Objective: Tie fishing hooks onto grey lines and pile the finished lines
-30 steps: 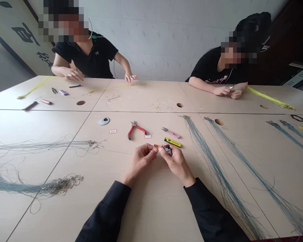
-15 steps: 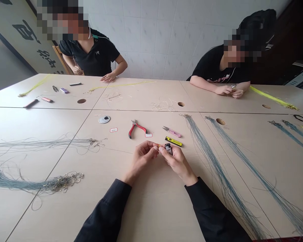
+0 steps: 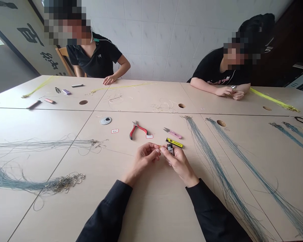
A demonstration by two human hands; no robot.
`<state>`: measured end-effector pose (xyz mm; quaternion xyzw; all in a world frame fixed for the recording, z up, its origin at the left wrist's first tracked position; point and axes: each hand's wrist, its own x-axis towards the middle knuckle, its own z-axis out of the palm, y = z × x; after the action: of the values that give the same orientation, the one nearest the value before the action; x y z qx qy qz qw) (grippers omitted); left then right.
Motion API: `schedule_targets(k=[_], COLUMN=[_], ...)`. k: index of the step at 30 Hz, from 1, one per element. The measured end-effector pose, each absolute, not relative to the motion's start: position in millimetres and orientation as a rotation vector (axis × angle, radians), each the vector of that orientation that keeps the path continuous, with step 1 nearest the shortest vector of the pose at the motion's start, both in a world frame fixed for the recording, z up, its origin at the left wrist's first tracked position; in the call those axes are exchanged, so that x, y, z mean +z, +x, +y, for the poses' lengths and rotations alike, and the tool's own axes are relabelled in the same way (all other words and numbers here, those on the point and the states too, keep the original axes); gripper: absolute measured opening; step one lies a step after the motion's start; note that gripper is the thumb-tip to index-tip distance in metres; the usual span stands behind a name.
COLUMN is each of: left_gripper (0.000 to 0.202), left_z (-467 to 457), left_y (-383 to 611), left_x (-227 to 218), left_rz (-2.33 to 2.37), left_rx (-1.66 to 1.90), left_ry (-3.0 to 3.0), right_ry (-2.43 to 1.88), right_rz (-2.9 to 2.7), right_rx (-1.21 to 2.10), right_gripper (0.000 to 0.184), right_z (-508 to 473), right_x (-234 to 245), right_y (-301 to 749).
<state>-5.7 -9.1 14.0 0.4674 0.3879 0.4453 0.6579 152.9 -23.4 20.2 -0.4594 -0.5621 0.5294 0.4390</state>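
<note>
A tiny gold piece (image 3: 160, 147) is pinched by the left hand (image 3: 145, 158), and a small black tool (image 3: 170, 149) is pinched by the right hand (image 3: 179, 164) just beside it; red pliers (image 3: 138, 130) are laid ahead of both hands.

Left hand (image 3: 143, 160) and right hand (image 3: 178, 164) pinched close together, fingertips (image 3: 158, 150) almost meeting, black sleeves (image 3: 104, 211) angled inward

On the counter (image 3: 151, 215), pliers (image 3: 138, 131) and thread snips (image 3: 172, 133) lie just behind the left hand (image 3: 144, 159) and right hand (image 3: 179, 164), with bundles of fishing line (image 3: 224, 181) spread to both sides.
</note>
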Motion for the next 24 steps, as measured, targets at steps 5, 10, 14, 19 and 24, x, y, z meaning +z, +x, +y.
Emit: schedule_targets(k=[5, 10, 14, 19, 24], left_gripper=[0.037, 0.037, 0.036, 0.037, 0.037], left_z=[-9.1, -8.6, -7.8, -7.6, -7.9], left_y=[-6.0, -5.9, -6.0, -6.3, -6.5], left_x=[14.8, 14.9, 14.4, 15.4, 15.5], left_rz=[0.851, 0.890, 0.910, 0.921, 0.919], left_rx=[1.005, 1.005, 1.040, 1.034, 1.004], left_ry=[1.036, 1.071, 1.064, 1.055, 1.054], right_ry=[-1.161, -1.169, -1.148, -1.172, -1.190], right_rz=[-1.426, -1.457, -1.451, -1.442, -1.440], right_rx=[1.282, 1.266, 1.281, 1.263, 1.248], right_gripper=[0.036, 0.036, 0.035, 0.037, 0.036], right_z=[-22.9, -22.3, -22.1, -21.9, -22.1], right_x=[17.5, 17.6, 18.6, 16.9, 15.8], right_y=[153.9, 154.6, 154.2, 154.0, 154.1])
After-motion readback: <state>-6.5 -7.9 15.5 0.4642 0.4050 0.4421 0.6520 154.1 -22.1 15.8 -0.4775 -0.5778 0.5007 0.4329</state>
